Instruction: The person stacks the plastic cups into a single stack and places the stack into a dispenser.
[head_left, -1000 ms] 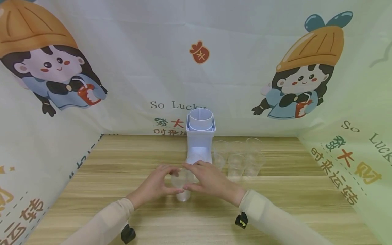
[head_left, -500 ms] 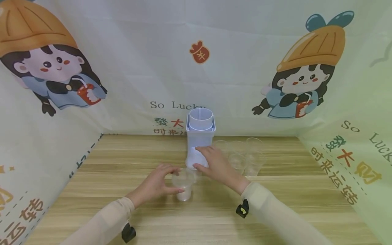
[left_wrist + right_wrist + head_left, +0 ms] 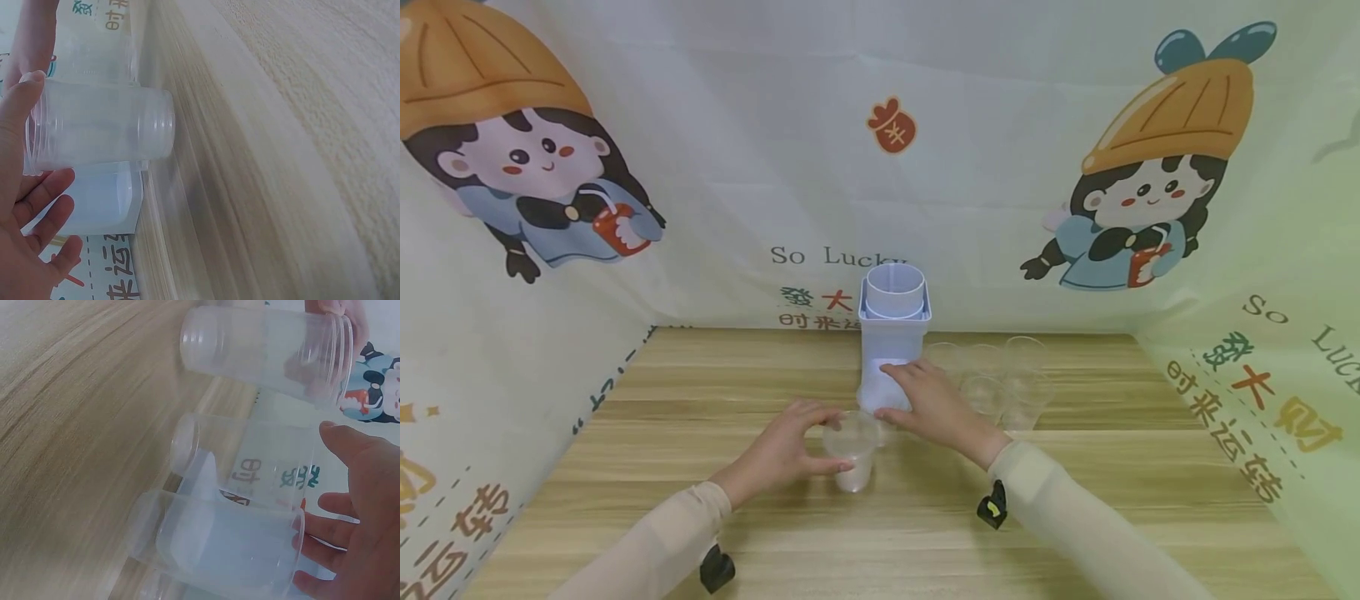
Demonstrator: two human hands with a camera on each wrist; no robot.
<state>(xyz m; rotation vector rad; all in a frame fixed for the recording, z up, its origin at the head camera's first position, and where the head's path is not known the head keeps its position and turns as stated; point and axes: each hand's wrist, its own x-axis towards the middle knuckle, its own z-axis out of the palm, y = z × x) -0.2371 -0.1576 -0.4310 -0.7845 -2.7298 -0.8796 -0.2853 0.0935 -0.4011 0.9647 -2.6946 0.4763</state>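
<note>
Printed sheeting point(image 3: 737, 125) backs a wood-grain table point(image 3: 940, 533). Left hand point(image 3: 786, 446): thumb and fingers curved, gripping the clear cup point(image 3: 853, 454) upright near its rim. Right hand point(image 3: 936, 412): digits spread apart at two clear tumblers point(image 3: 244, 550); grip cannot be determined. Pale blue holder point(image 3: 891, 337): behind the right hand. Further clear cups point(image 3: 1026, 392): right of the holder.

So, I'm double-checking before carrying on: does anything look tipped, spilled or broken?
Nothing stands out: the cups held by the left hand and the white holder look upright, with no visible spill or break.
</note>
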